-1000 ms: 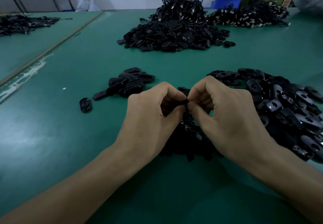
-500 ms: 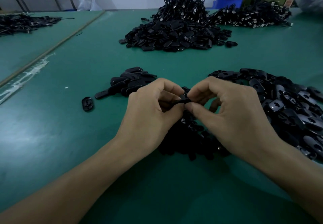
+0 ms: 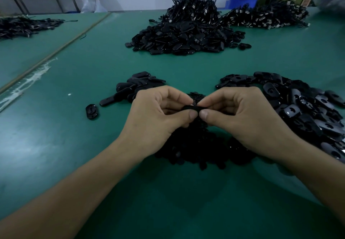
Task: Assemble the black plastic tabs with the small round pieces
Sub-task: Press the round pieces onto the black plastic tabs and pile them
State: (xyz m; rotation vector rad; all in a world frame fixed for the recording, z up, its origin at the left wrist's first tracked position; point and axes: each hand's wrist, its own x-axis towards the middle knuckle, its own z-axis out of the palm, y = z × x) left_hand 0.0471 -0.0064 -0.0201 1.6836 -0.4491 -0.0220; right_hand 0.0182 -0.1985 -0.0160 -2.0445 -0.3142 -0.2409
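We see the left hand and right hand together over the green table. Each pinches one end of the same black tab, thumb against forefinger, with the thumb tips almost touching. The tab is held just above the heap of small round pieces. The big tab pile is at right, the smaller pile is behind the left hand, and one stray tab lies apart. We can't tell if a round piece is seated.

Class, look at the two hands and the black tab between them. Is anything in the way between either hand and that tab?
Nothing visible does. The left hand and the right hand both pinch the black tab directly, above a pile of small black pieces.
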